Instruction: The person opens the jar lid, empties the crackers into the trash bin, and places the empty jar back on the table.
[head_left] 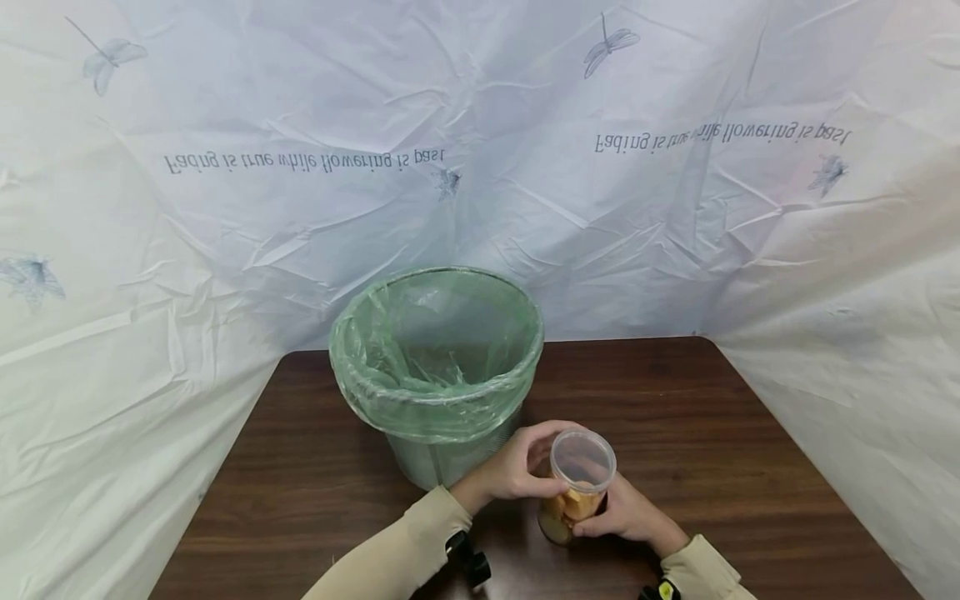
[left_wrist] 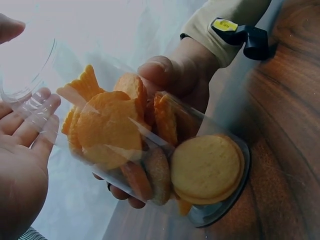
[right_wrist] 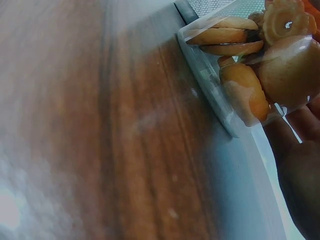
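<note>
Between both hands a clear plastic jar (left_wrist: 216, 212) is held tilted over the table, its lidded end up. Golden cookies (left_wrist: 110, 130), some fish-shaped and some round sandwich ones, fill much of it. My left hand (head_left: 517, 467) holds the jar's clear lid (head_left: 583, 457) at the top, thumb on one side and fingers on the other. Lower down, my right hand (head_left: 630, 512) grips the jar's body from the right, with the thumb on the near side. In the left wrist view some right fingers are hidden behind the jar.
A mesh waste bin (head_left: 420, 458) lined with a green plastic bag (head_left: 442, 412) stands just left of the hands, close to the left forearm. The dark wooden table (head_left: 675, 417) ends at white printed sheets (head_left: 487, 217) hanging behind and at both sides.
</note>
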